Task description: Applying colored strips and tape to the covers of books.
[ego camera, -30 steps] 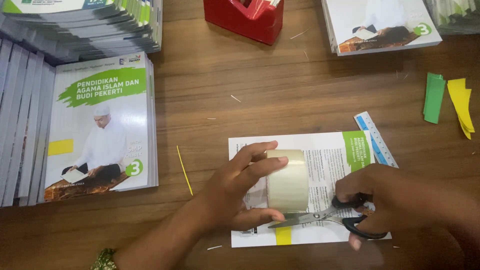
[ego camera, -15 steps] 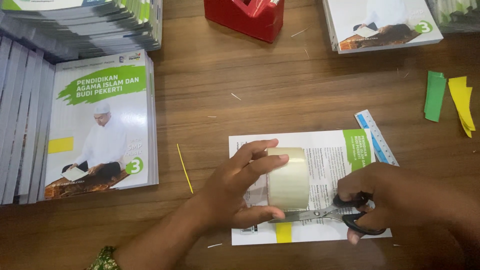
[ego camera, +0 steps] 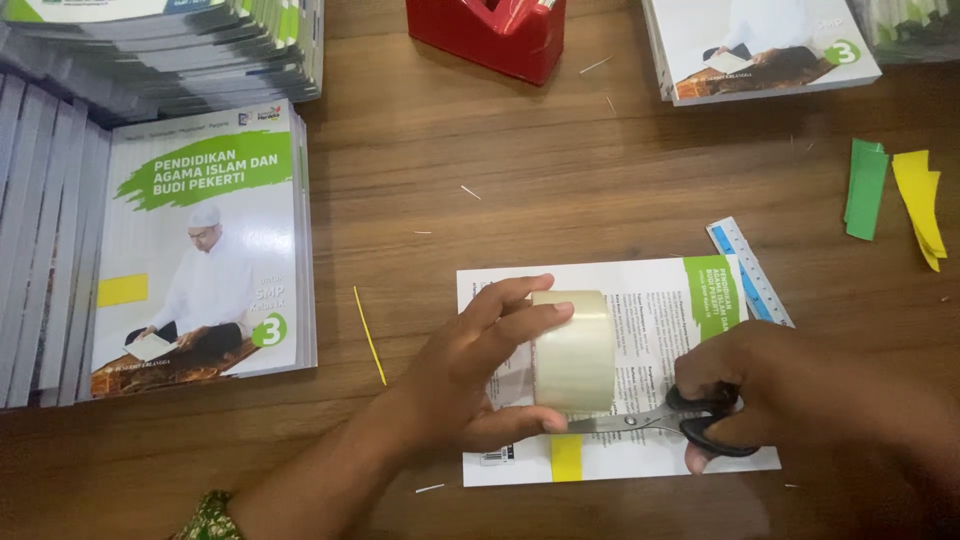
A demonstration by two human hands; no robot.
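Note:
My left hand (ego camera: 478, 370) grips a wide roll of clear packing tape (ego camera: 575, 350), standing on edge on a white book (ego camera: 650, 300) that lies back cover up on the wooden table. My right hand (ego camera: 790, 385) holds black-handled scissors (ego camera: 655, 422). Their blades point left and reach the lower edge of the roll, beside my left thumb. A yellow label (ego camera: 566, 458) sits on the book's near edge just below the blades. A blue-and-white ruler (ego camera: 750, 272) pokes out from under the book's far right corner.
A stack of white-and-green books (ego camera: 205, 240) lies at the left, with more stacks (ego camera: 160, 50) behind it. A red tape dispenser (ego camera: 490, 30) stands at the back, another book stack (ego camera: 760, 45) at the back right. Green (ego camera: 865, 188) and yellow paper strips (ego camera: 922, 200) lie at the right, and a thin yellow sliver (ego camera: 369, 335) near my left hand.
The scissors have shifted slightly left toward the roll's lower edge. My left hand and the tape roll stay in place.

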